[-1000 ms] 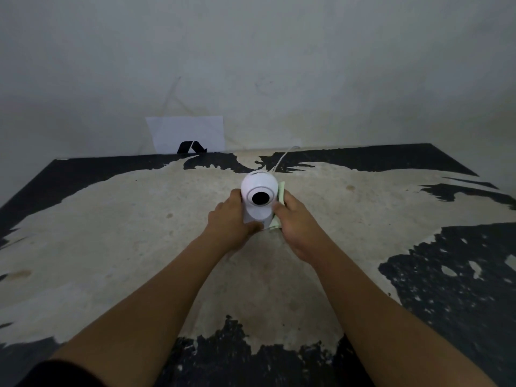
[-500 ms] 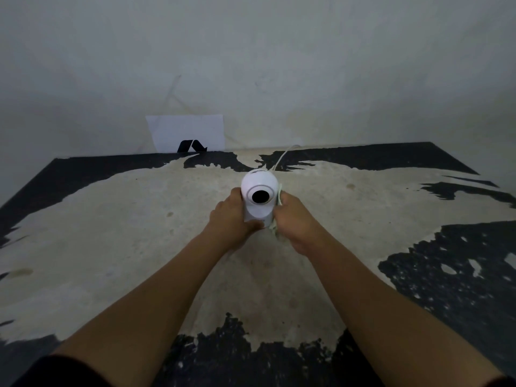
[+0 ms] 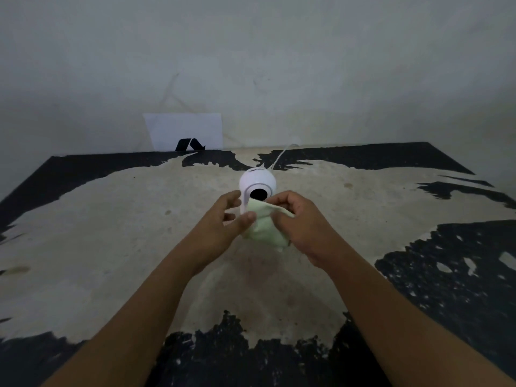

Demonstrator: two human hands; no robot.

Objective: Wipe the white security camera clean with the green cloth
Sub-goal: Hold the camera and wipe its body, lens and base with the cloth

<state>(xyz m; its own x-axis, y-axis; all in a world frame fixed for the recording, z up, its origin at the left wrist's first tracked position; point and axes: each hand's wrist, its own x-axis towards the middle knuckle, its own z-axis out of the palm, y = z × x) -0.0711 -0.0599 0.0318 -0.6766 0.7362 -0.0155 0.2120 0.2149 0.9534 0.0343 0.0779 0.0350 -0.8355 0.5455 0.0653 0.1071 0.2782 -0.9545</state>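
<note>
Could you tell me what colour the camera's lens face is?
Black, on the white security camera; head view shows it.

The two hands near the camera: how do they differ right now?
The right hand is closed, pinching the green cloth along its top edge; the left hand is open, fingers spread, only its thumb meeting the cloth. The right hand partly covers the cloth; the left sits beside it. Both are just in front of the white camera.
</note>
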